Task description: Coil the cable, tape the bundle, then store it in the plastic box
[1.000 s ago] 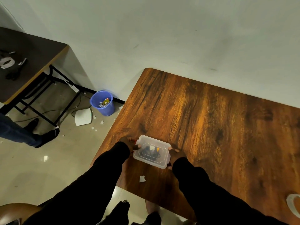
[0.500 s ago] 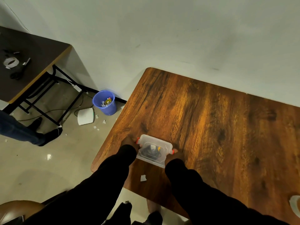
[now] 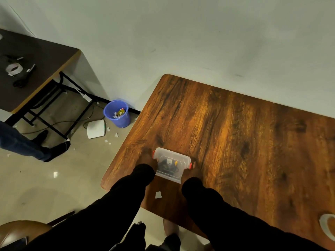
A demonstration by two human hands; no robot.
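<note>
A small clear plastic box with its lid on and red side latches sits near the left front corner of the wooden table. Through the lid I see the dark coiled cable with a white and a yellow bit. My left hand presses against the box's left end and my right hand against its right end, by the red latches. Black sleeves hide most of both hands.
A white tape scrap lies on the table near its front edge. A tape roll sits at the far right. On the floor to the left stand a blue bin and a white device. Another person's legs stand by a dark side table.
The red latches now show at both ends of the box and my hands sit closer to me along its sides. The camera view has shifted, so the box appears lower left.
</note>
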